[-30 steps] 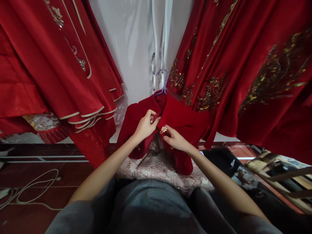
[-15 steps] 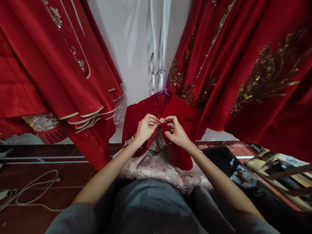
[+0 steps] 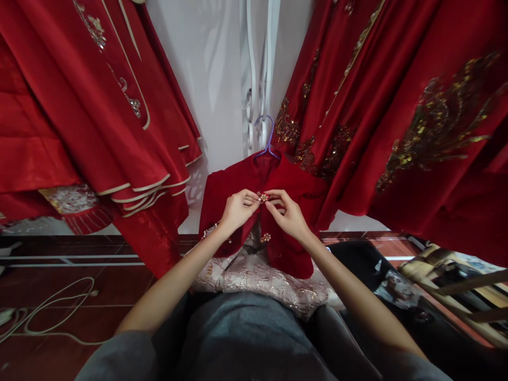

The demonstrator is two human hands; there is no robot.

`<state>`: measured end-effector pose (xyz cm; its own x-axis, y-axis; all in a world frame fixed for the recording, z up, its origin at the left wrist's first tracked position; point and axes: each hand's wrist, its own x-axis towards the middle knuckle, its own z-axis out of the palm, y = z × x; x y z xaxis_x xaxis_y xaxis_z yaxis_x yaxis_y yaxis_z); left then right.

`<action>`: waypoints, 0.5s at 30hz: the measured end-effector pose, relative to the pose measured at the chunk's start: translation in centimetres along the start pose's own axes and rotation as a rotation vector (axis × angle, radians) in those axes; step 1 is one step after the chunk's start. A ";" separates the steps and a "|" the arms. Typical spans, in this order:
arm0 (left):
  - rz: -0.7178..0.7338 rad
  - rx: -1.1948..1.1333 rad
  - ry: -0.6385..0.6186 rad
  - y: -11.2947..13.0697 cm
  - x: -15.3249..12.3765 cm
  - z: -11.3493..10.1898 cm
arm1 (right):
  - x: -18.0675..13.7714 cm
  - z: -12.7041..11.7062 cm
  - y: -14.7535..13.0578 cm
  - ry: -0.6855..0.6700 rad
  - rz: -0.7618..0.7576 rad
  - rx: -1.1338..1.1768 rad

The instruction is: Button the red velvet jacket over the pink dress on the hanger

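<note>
A red jacket on a purple hanger lies in front of me, its upper part toward the white wall. At the top of its front opening, my left hand pinches one side of a jewelled clasp. From the other side my right hand pinches the same clasp, thumb and forefinger close to the left fingertips. Whether its two halves are joined I cannot tell. Lower on the right front edge sits a second flower-shaped clasp. Pale brocade fabric lies beneath the jacket, over my lap.
Long red garments hang at the left and right, the right one with gold sequins. A white cable lies on the tiled floor at left. A black bag-like item and a wooden rack stand at right.
My fingertips have drawn closer together around the clasp. The right thumb has risen to it, and the lower flower clasp now shows below my right hand.
</note>
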<state>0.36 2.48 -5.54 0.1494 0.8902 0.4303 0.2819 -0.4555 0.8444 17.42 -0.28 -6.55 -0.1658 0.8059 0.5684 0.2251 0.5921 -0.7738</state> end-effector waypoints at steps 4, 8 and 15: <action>0.011 0.028 -0.008 0.1 0.2 0.1 | 0.6 0.1 0.2 0.048 0.010 0.028; 0.015 0.063 -0.051 0.4 0.2 -0.1 | 1.0 0.1 0.4 0.071 0.011 -0.017; 0.109 0.163 -0.076 1.6 -0.2 -0.3 | 1.1 -0.3 0.0 0.136 -0.025 -0.061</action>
<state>0.47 1.57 -4.20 0.2562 0.8357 0.4858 0.4091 -0.5491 0.7288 17.51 0.62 -5.83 -0.0414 0.7811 0.6230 0.2816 0.6074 -0.7428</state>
